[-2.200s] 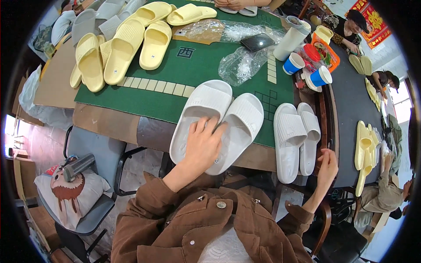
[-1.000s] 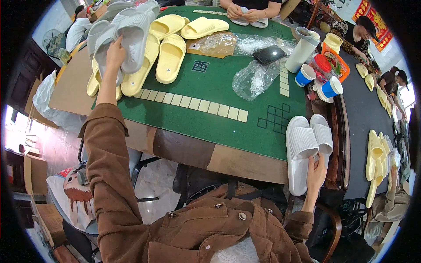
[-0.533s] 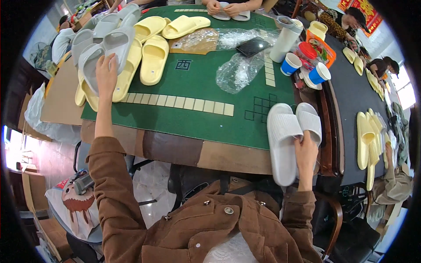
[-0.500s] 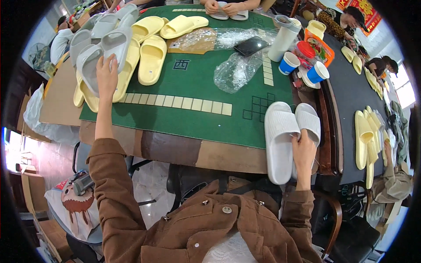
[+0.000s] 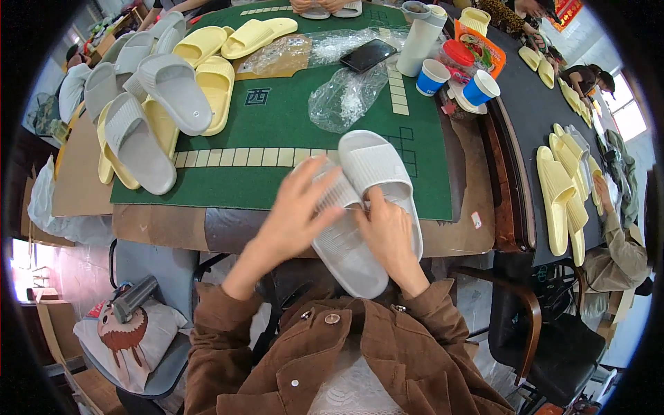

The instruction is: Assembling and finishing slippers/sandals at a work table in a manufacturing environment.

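Note:
A pair of pale grey slide slippers is right in front of me at the table's front edge. The upper slipper (image 5: 377,160) lies to the right and partly over the lower slipper (image 5: 354,256), whose heel hangs over the edge. My right hand (image 5: 389,232) grips the pair, its fingers curled at the strap openings. Over the lower slipper's ribbed strap is my left hand (image 5: 294,211), fingers spread and slightly blurred; whether it touches the strap I cannot tell. At left, grey slippers (image 5: 173,93) lie piled on yellow slippers (image 5: 216,90).
The green mat (image 5: 277,190) bears crumpled clear plastic (image 5: 346,100), a black phone (image 5: 368,54), a white bottle (image 5: 420,43) and blue paper cups (image 5: 432,77). More yellow slippers (image 5: 553,197) lie on the dark table at right. Other people work around the tables.
My left hand has left the grey slippers in the pile and come to the centre. My right hand has brought the pale grey pair leftward, and it is now tilted.

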Tool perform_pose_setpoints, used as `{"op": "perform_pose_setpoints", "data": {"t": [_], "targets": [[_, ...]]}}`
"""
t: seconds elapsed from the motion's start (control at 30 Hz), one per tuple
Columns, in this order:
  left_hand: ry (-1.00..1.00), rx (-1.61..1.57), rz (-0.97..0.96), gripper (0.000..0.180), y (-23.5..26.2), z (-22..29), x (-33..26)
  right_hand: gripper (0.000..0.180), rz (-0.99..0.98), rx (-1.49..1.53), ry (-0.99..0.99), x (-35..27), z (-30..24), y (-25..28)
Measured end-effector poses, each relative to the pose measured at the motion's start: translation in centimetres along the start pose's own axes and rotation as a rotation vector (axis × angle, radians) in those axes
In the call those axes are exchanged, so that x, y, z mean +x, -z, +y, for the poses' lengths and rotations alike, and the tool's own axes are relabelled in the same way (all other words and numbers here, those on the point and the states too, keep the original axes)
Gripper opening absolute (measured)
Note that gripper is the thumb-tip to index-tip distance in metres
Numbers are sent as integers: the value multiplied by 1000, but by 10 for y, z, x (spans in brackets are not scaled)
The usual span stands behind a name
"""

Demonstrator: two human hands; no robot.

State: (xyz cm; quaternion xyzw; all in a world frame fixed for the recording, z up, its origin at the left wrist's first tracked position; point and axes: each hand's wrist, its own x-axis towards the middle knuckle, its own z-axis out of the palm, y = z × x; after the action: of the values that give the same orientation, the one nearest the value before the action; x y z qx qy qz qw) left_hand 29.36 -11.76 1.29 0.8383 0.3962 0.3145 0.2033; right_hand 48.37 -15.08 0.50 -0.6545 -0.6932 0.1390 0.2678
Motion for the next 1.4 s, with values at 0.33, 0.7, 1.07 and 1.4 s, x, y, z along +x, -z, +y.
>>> {"op": "perform_pose_setpoints", "data": {"t": [0.33,0.7,1.07,1.4], "targets": [[-135,212,59,49,-11,-35,26,36,-198,698,87,-13,22,5],[13,-252,204,22,-18,45,-10,15,129,617,82,-12,-13,40],[452,-1285,532,27,-4,34,-24,23,-147,285,278,-32,-13,60],[506,-711,721,25,42,23,-32,23,-228,-306,525,-43,25,120]]}}
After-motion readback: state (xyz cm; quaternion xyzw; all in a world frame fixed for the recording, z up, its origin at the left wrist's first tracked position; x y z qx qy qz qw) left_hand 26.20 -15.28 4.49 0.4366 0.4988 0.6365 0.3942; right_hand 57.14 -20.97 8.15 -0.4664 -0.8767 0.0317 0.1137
